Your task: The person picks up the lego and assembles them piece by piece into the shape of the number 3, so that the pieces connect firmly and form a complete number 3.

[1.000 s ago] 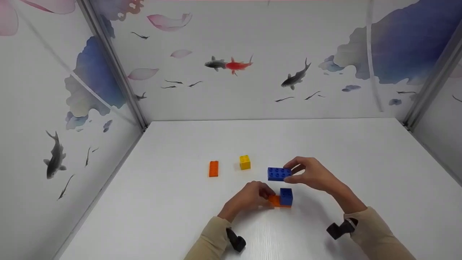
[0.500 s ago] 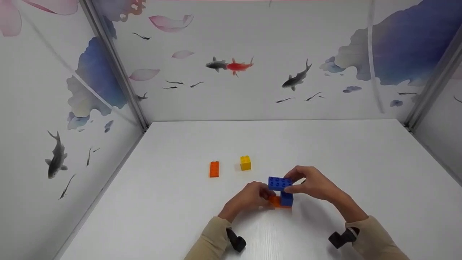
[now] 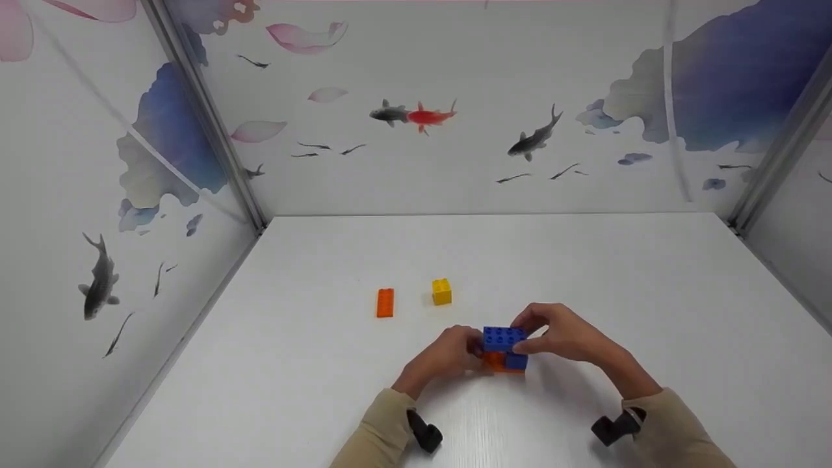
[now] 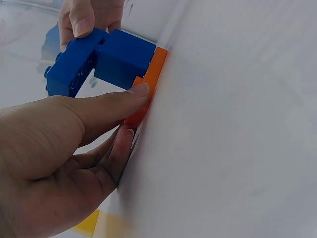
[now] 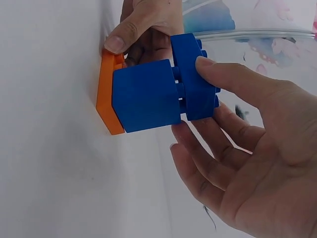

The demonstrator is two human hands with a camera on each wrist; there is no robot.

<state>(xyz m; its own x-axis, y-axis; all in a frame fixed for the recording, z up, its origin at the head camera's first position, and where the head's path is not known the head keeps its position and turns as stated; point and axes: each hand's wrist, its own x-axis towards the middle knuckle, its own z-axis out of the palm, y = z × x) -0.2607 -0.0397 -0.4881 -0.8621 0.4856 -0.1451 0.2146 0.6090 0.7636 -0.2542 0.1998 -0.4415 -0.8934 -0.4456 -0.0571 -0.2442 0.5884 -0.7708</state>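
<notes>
Blue sat over blue in my head view: the long brick (image 3: 502, 338) was above the blue cube (image 3: 517, 361), its free end jutting out to the cube's left, over the orange plate (image 3: 495, 363). Within the last second I had brought that brick down toward the cube; it had started clear of it, with the cube's top in sight, and now it hid that top. From the right wrist I saw the cube's studs (image 5: 180, 90) in a narrow gap between the two, so I judged the brick lined up but not pressed home. Whether any stud had begun to enter its underside, I could not tell.

My right grip (image 3: 560, 333) was pinching the brick at the end over the cube, thumb on one side, fingers opposite. My left grip (image 3: 458, 351) pinched the plate just left of the cube and had hardly moved, which I read as steadying the base. The cube stood on the plate's right end.

Behind the cube and to its left, the yellow block (image 3: 442, 292) stood on the counter (image 3: 292, 364), with a second orange plate (image 3: 385, 303) farther left; neither had shifted. To me the joining was partway, and pressure belonged directly above the cube, since pushing the overhang could tip the brick.
</notes>
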